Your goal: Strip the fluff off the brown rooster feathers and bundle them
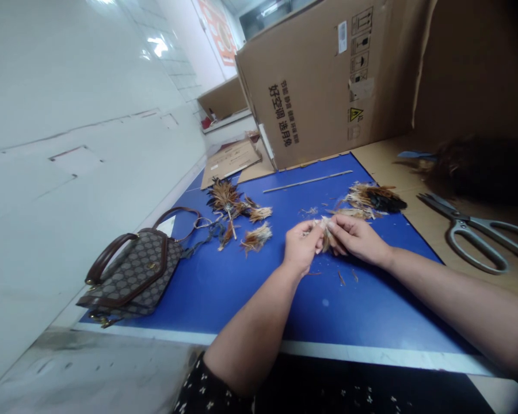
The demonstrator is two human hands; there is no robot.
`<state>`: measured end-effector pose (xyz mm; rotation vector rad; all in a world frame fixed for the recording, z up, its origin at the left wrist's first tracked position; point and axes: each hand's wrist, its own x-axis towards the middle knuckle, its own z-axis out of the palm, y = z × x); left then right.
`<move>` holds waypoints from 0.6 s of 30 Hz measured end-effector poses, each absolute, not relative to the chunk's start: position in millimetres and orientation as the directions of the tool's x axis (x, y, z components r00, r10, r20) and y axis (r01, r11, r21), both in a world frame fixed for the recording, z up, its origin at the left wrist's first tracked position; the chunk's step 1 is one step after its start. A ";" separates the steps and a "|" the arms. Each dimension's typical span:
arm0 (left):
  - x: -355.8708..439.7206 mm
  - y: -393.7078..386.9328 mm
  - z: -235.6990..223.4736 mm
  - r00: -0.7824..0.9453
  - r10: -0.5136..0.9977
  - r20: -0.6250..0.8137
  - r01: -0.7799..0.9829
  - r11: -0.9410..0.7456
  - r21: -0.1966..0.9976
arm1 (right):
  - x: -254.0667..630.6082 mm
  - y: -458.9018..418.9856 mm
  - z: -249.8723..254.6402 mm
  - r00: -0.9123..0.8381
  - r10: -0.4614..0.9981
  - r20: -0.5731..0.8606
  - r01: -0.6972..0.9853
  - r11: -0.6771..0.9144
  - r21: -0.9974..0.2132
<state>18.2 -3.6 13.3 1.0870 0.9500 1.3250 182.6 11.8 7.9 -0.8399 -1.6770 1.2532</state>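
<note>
My left hand (303,244) and my right hand (357,237) meet above the blue tabletop (250,299). Between their fingertips they pinch a small bunch of feathers (327,237), pale at the top and brownish below. Both hands are closed, and the fingers partly hide the bunch. Just beyond my right hand lies a pile of brown, cream and black feathers (365,198). To the left of my hands are a small feather bundle (258,237) with pale quills and a larger brown feather cluster (223,198) around a thin stick. Loose feather bits (341,278) are scattered below my hands.
Large scissors (468,221) lie on cardboard at the right, beside a dark feather mass (487,169). A patterned handbag (144,270) stands at the left edge. A big cardboard box (319,86) rises at the back, with a thin rod (308,181) in front of it.
</note>
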 end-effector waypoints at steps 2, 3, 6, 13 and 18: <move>18.0 -2.2 11.4 0.053 0.996 0.071 -0.265 -0.055 0.963 | 182.5 11.8 8.4 -0.412 0.879 0.242 0.021 0.275 -0.961; 17.9 -1.5 11.0 0.052 0.996 0.075 -0.272 -0.058 0.961 | 182.6 11.9 8.5 -0.410 0.879 0.244 0.019 0.276 -0.961; 17.8 0.6 12.4 -0.002 0.997 0.077 -0.308 -0.074 0.949 | 183.2 12.6 8.3 -0.402 0.881 0.248 0.009 0.275 -0.961; 16.9 3.9 15.0 -0.086 0.995 0.050 -0.357 -0.077 0.931 | 183.4 13.3 7.1 -0.391 0.888 0.243 -0.026 0.253 -0.967; 18.2 2.0 11.6 0.014 0.999 0.040 -0.382 -0.032 0.924 | 181.9 10.6 10.1 -0.392 0.895 0.212 0.021 0.239 -0.971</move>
